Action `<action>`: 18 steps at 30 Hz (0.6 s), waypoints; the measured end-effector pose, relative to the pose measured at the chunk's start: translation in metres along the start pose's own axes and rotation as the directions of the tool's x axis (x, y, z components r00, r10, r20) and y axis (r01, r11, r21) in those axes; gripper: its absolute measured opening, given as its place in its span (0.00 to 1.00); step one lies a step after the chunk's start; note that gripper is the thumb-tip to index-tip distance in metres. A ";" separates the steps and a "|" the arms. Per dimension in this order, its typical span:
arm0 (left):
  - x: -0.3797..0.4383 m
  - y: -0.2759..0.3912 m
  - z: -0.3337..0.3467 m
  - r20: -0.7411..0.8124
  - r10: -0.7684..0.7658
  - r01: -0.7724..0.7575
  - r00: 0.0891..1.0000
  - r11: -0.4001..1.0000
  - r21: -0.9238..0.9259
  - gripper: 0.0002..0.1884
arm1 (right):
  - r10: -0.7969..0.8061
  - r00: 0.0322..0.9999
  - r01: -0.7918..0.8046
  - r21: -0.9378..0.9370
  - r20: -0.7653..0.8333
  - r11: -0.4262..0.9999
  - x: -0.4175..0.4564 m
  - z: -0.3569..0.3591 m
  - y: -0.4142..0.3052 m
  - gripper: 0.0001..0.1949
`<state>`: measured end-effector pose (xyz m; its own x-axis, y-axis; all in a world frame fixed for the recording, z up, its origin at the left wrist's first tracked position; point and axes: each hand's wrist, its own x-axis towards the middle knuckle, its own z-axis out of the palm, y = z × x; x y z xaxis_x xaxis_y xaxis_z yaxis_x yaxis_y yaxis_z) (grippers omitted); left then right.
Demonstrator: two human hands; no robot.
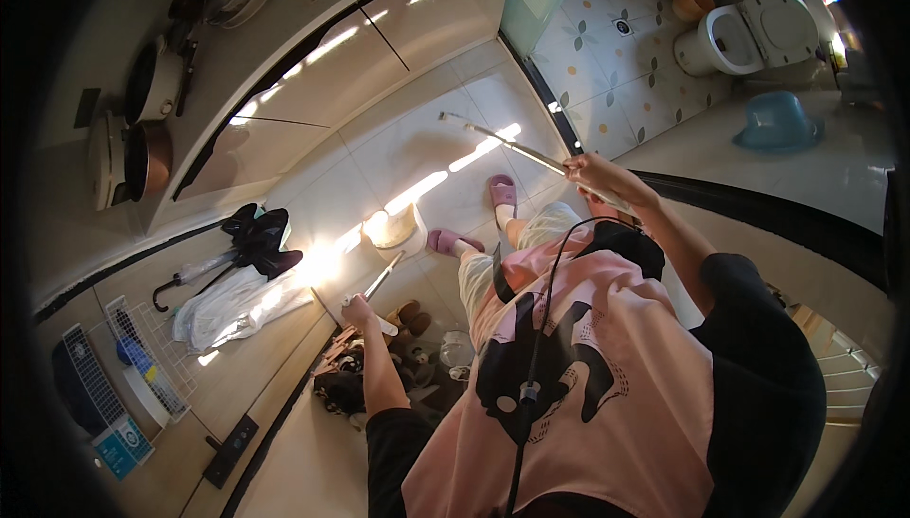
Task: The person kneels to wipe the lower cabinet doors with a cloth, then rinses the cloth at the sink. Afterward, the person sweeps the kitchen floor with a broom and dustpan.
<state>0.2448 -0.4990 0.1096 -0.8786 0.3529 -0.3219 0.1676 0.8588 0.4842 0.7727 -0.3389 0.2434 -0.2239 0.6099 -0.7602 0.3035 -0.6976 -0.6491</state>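
Note:
My left hand (360, 312) is closed around the handle of what looks like a white long-handled dustpan (409, 237). The pan part is down on the tiled floor, lit by a streak of sunlight. My right hand (604, 175) grips a long thin pole (530, 153), which slants away over the floor towards the cabinets. Its far end is narrow and pale. Near my right wrist, part of the pole is hidden by my forearm, so I cannot tell what tool it belongs to.
Pink slippers (503, 191) are on my feet. Shoes (409, 319) and a clear container (456, 347) lie near my left arm. Black umbrella (263, 241) and white plastic bag (238, 308) are at left. Beyond a black threshold (544, 88) are a toilet (732, 38) and blue basin (776, 120).

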 end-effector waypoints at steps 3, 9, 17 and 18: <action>-0.001 0.002 -0.002 -0.004 -0.015 0.015 1.000 0.998 -0.064 0.07 | 0.056 0.994 -0.072 -0.172 -0.097 0.982 0.004 0.002 -0.033 0.08; 0.019 0.001 -0.013 0.029 -0.056 0.057 0.998 0.998 -0.024 0.07 | 0.112 0.978 -0.165 -0.325 -0.173 0.931 0.092 0.006 0.018 0.13; 0.044 0.006 -0.017 0.064 -0.022 0.019 0.998 0.999 0.037 0.07 | 0.206 0.881 -0.401 -0.444 -0.426 0.801 0.108 0.100 0.051 0.11; 0.045 0.009 -0.014 0.108 0.008 -0.013 0.994 0.999 0.047 0.08 | 0.173 0.877 -0.389 -0.452 -0.448 0.803 0.111 0.108 0.065 0.11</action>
<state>0.2001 -0.4804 0.1111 -0.8239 0.3978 -0.4037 0.2001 0.8706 0.4494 0.6678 -0.3569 0.1138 0.2713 0.5828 -0.7660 0.7491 -0.6276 -0.2122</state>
